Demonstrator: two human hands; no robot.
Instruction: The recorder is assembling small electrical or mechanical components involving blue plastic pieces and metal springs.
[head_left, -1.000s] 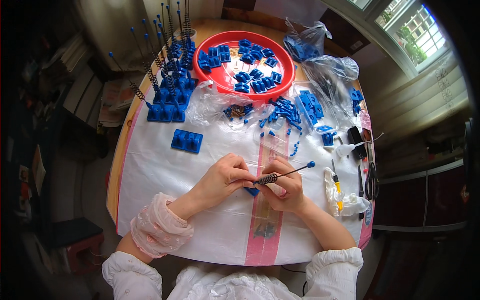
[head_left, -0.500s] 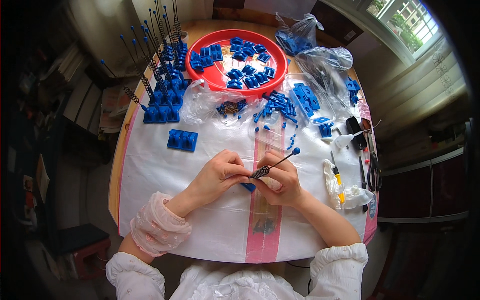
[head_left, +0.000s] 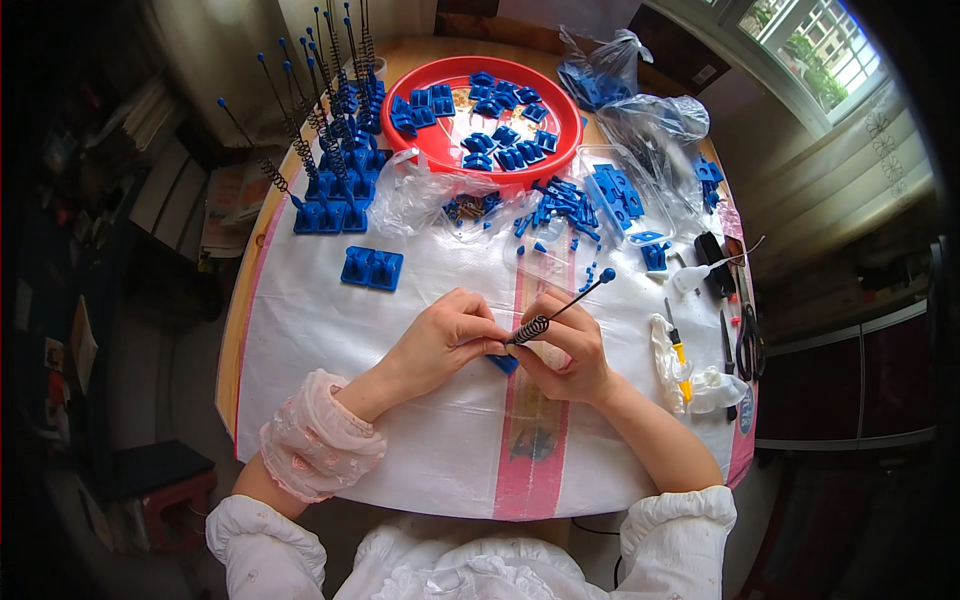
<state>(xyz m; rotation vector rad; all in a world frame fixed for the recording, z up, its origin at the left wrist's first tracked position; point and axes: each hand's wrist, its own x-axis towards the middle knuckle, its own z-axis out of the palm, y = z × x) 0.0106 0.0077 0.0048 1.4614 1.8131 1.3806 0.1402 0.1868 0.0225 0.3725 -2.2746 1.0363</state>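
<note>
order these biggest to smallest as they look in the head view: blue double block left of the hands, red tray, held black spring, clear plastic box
1. Red tray
2. Clear plastic box
3. Blue double block
4. Black spring, coil only

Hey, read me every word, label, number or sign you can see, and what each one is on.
No text can be read clearly.
Blue oval mark on the table cover, right edge: too small to read.
Small pale label on the dark brown panel: too small to read.
</note>
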